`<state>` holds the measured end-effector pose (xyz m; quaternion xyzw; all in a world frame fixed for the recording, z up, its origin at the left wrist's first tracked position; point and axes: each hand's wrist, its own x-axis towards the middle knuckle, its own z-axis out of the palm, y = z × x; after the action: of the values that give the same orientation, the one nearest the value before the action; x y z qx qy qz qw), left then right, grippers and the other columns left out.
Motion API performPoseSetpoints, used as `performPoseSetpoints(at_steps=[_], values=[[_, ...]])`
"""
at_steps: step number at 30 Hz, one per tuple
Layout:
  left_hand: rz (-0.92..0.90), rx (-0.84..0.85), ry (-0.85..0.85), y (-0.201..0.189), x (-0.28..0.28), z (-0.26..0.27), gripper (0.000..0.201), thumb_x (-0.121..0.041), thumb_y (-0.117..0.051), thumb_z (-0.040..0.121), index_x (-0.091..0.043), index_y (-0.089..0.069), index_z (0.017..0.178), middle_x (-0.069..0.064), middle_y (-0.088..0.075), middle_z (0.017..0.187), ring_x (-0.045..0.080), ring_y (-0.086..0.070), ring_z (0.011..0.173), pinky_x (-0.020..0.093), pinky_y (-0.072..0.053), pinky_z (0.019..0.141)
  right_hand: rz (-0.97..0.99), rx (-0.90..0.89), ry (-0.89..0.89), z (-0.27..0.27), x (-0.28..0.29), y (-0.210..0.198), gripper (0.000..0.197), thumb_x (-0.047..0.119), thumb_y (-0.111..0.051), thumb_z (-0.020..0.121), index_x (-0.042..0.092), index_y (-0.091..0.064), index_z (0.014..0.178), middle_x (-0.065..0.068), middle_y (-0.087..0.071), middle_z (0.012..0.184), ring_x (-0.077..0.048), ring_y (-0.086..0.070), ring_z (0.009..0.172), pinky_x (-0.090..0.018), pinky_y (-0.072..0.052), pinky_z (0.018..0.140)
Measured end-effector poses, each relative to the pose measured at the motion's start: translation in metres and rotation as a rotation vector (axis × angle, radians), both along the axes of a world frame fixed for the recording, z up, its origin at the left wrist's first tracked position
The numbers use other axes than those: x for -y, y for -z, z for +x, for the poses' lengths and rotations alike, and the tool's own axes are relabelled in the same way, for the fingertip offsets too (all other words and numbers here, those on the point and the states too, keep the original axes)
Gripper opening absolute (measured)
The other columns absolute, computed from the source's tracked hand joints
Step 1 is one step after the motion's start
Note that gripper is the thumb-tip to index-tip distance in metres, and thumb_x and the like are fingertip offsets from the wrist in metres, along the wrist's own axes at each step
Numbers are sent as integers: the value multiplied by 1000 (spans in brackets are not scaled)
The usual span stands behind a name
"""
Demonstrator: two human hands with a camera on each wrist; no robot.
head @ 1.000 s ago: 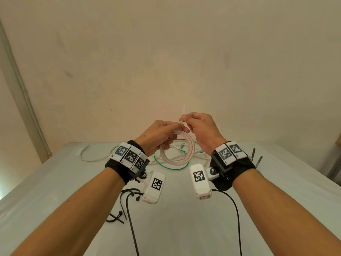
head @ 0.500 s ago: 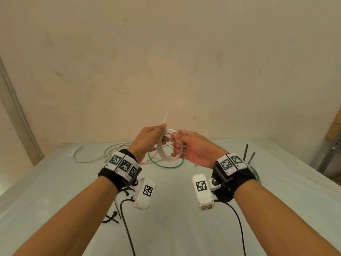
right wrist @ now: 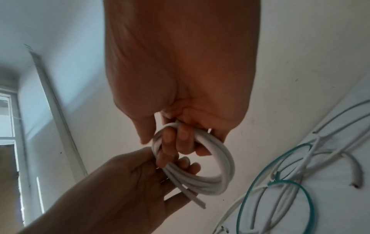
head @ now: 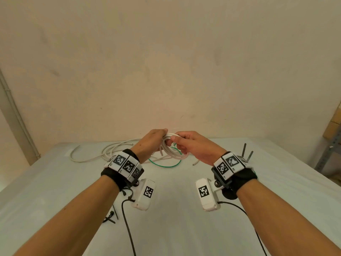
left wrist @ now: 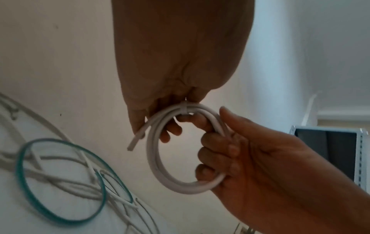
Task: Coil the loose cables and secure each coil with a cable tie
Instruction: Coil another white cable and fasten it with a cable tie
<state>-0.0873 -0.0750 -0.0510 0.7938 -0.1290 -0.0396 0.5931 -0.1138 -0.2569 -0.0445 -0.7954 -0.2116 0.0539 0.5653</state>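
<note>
A small coil of white cable (head: 174, 153) hangs in the air between both hands above the table. My left hand (head: 162, 138) grips the coil's top left, fingers curled round the strands. My right hand (head: 176, 144) grips it from the right, fingers hooked through the loop. In the left wrist view a white cable tie (left wrist: 184, 109) wraps the coil (left wrist: 155, 158) at the top, right by the left fingers (left wrist: 172, 129). The right wrist view shows the coil (right wrist: 224, 172) with two loose ends poking down-left.
Loose white cables (head: 108, 152) and a green cable loop (head: 166, 164) lie at the table's (head: 175, 228) far side. Black cable ties (head: 110, 217) lie under my left forearm. Two dark thin rods (head: 247, 152) stick up behind the right wrist. A metal shelf (head: 328, 154) stands right.
The tie's tail that stuck up above the coil is no longer in sight. The coil has tipped from upright to slanted, and both hands now close on its top.
</note>
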Motion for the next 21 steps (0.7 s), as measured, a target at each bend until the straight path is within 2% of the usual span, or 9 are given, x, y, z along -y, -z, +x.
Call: performPoseSetpoints(at_steps=[3,5,8,10,13,16,18,19,21], values=[[-159,-112,-96,1,12,0,38,-37,-42,109,-16,-58,82,6,-57,84,24,-49,91,38,-39,89,-4,-39,7,-1,-5,1,34,30,-45,111,11,-72,103,3,-51,76,-10,-40,70,-26,-36,67],[-158,-155,-101,1,16,1,35,-38,-46,108,-16,-54,82,6,-50,83,25,-43,90,36,-36,87,-129,41,44,-2,-5,2,33,30,-46,110,14,-70,94,4,-49,72,-12,-41,69,-32,-35,70],[-69,-199,-89,1,16,1,26,-30,-54,105,-6,-64,98,12,-56,92,22,-53,82,34,-50,78,-356,213,144,0,1,7,27,33,-53,106,23,-69,88,9,-52,66,-6,-44,57,-30,-36,62],[-128,-209,-100,2,16,4,26,-12,-57,103,12,-67,106,23,-70,98,29,-68,86,32,-62,79,-403,274,146,-1,5,14,22,33,-58,103,18,-73,96,7,-59,67,-2,-46,53,-27,-38,58],[-201,-162,-140,2,15,5,22,2,-54,102,21,-62,109,38,-69,110,39,-74,90,36,-65,76,-380,313,179,-3,8,20,20,38,-66,99,21,-77,98,6,-70,80,-7,-59,70,-26,-44,66],[-243,-149,-133,3,16,5,19,4,-49,104,12,-61,116,31,-71,106,28,-74,81,30,-65,72,-274,403,453,4,16,24,18,37,-71,95,21,-76,103,7,-66,96,-13,-60,95,-31,-48,86],[-285,-160,-78,6,16,5,22,3,-47,105,9,-63,120,28,-73,107,27,-75,85,28,-64,76,-279,290,576,9,25,24,29,34,-73,94,18,-66,117,1,-62,110,-18,-60,101,-34,-50,89],[-306,-163,-50,7,16,6,24,2,-46,106,8,-64,121,27,-74,107,26,-76,87,27,-63,76,-251,151,551,11,29,23,32,32,-73,94,14,-64,120,-3,-64,112,-19,-63,99,-34,-53,84],[-366,-173,-7,9,15,6,25,0,-45,107,8,-64,122,28,-74,106,23,-77,85,23,-62,74,-129,-63,427,11,35,24,24,22,-71,95,4,-71,111,-15,-74,106,-19,-71,86,-33,-59,71]])
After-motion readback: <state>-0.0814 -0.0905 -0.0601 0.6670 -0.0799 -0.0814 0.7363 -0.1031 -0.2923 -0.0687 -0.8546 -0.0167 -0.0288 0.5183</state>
